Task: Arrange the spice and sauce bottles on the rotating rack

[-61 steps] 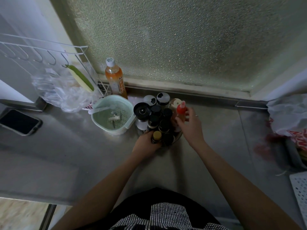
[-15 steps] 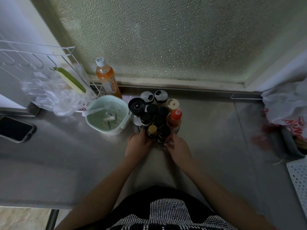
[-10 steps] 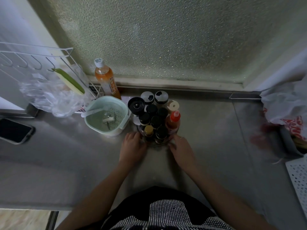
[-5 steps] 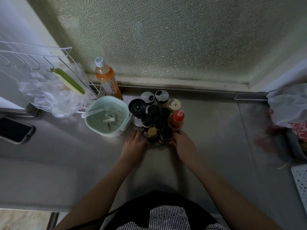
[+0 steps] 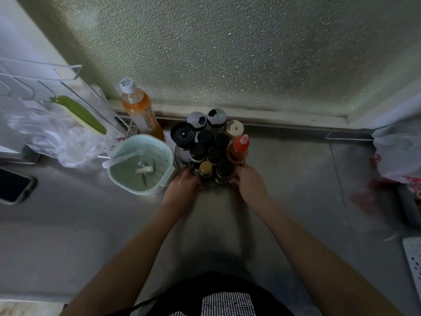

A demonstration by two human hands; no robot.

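- The rotating rack (image 5: 182, 164) stands near the far edge of the table (image 5: 284, 201), packed with spice and sauce bottles that stand close together, many of them touching
- The left hand (image 5: 182, 187) and right hand (image 5: 247, 184) curl their fingers around the rack's near rim, one on each side; whether they grip it or only rest on it I cannot tell for sure, but they look to be holding it
- The red-capped sauce bottle (image 5: 238, 149) sits at the rack's right edge, just beyond the right hand; it is tall and narrow, so a quick turn or shove could tip it outward onto the table
- The black grinder (image 5: 183, 137) at the left side is top-heavy and could topple into its neighbours if the rack jerks
- The mint-green strainer basket (image 5: 141, 165) lies just beside the rack's left side; turning or sliding the rack that way could knock against it
- The orange drink bottle (image 5: 139, 110) stands behind the basket near the far edge, and a push on the basket could upset it
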